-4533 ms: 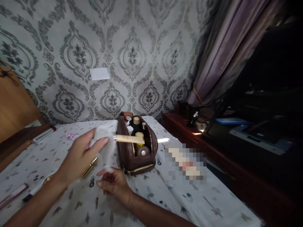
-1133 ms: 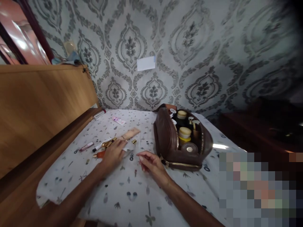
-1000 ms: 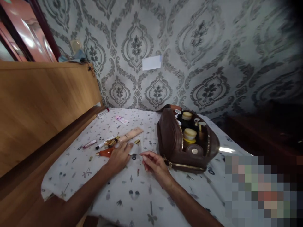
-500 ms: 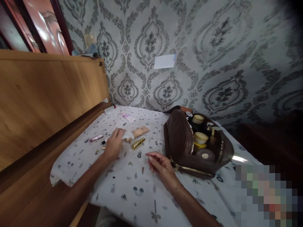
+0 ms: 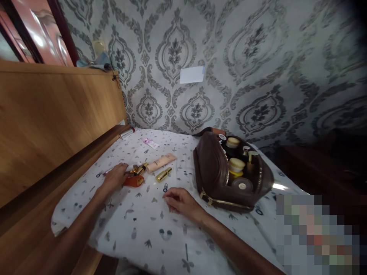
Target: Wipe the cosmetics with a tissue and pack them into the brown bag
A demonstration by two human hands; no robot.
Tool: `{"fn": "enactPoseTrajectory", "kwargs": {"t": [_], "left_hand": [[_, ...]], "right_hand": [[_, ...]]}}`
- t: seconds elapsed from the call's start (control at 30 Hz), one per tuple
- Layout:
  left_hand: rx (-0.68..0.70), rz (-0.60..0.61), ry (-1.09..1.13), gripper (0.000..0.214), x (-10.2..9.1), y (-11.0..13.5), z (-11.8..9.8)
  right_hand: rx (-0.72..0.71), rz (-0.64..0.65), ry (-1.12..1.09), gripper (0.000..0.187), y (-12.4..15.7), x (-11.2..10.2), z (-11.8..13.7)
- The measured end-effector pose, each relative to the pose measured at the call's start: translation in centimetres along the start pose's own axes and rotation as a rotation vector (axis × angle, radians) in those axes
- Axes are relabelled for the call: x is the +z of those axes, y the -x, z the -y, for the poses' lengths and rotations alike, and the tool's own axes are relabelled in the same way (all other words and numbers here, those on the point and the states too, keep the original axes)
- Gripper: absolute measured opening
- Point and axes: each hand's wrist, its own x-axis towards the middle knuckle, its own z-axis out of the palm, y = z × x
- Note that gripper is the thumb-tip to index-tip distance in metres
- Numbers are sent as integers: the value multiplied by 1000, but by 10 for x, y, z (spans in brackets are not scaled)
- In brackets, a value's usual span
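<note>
My left hand [image 5: 116, 177] is low over the bed sheet at the left, its fingertips beside a small cluster of cosmetics. A pink lip gloss tube [image 5: 106, 172] lies partly under it. Right at its fingers are an orange-brown item [image 5: 134, 181] and a gold tube [image 5: 142, 168]; its grip is hidden. My right hand [image 5: 183, 203] rests near the middle, fingers loosely curled and apart from the thumb, with nothing visible in them. Ahead of it lie a gold lipstick [image 5: 164, 174] and a beige squeeze tube [image 5: 161, 162].
An unzipped brown cosmetic bag [image 5: 210, 164] stands at the right, holding several jars and bottles. A white-and-pink tube [image 5: 150, 143] and a silver tube [image 5: 127, 133] lie farther back. A wooden panel [image 5: 63, 99] borders the left side, and a patterned wall [image 5: 174, 95] rises behind.
My left hand has moved left, away from the beige tube. A blurred white thing by it is gone from sight, and the orange-brown item now shows. The view has shifted slightly.
</note>
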Motion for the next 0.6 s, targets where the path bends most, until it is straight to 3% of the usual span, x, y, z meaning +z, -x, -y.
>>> {"fn": "enactPoseTrajectory", "kwargs": {"t": [0.1, 0.3, 0.5, 0.6], "left_hand": [[-30, -14, 7, 14, -3, -7, 3], [-127, -189, 63, 23, -12, -3, 0], [-81, -173, 108, 24, -5, 0, -26], [-104, -145, 78, 24, -3, 2, -26]], "right_hand": [[7, 32, -12, 27, 2, 11, 7], [-75, -17, -263, 45, 7, 28, 3], [-78, -45, -381, 50, 5, 28, -3], [-89, -47, -392, 48, 6, 26, -5]]}}
